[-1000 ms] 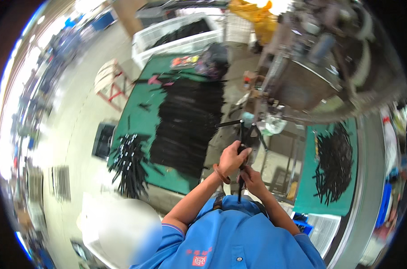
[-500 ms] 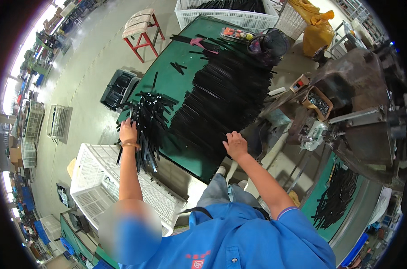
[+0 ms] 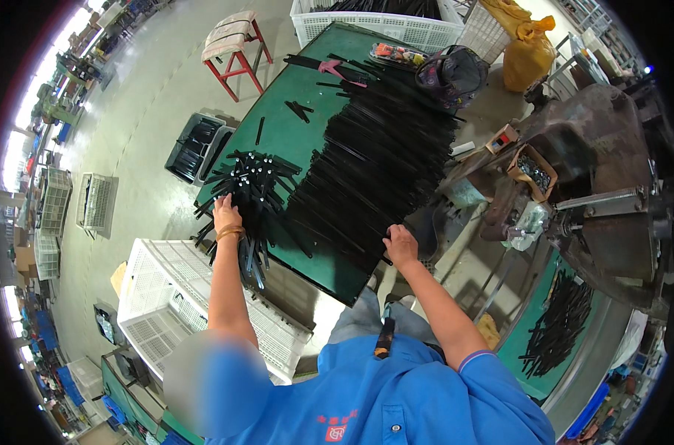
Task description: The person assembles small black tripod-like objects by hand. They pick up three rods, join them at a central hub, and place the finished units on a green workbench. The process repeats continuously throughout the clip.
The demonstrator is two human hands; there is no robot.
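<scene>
My left hand (image 3: 226,213) is at the left side of a jumbled heap of black strips (image 3: 255,174) with pale ends. Its bent fingers close on strips at the heap's edge; their tips are partly lost among them. To the right, a broad layer of black strips (image 3: 374,156) lies side by side across the green table (image 3: 285,126). My right hand (image 3: 401,246) is at the near right edge of this layer, its fingers curled in. A small dark end shows at its fingertips, seemingly a black strip. The heap's near strips overhang the table edge.
A white crate (image 3: 166,297) stands below the heap, and a grey bin (image 3: 196,148) sits left of the table. Behind are another white crate (image 3: 374,30) and a red-legged stool (image 3: 237,48). A dark machine (image 3: 589,156) and a box of small parts (image 3: 532,172) flank the right.
My left hand has moved right and slightly toward the heap's middle. The right hand has shifted a little right and nearer to me, its fingers more curled. The view has shifted slightly.
</scene>
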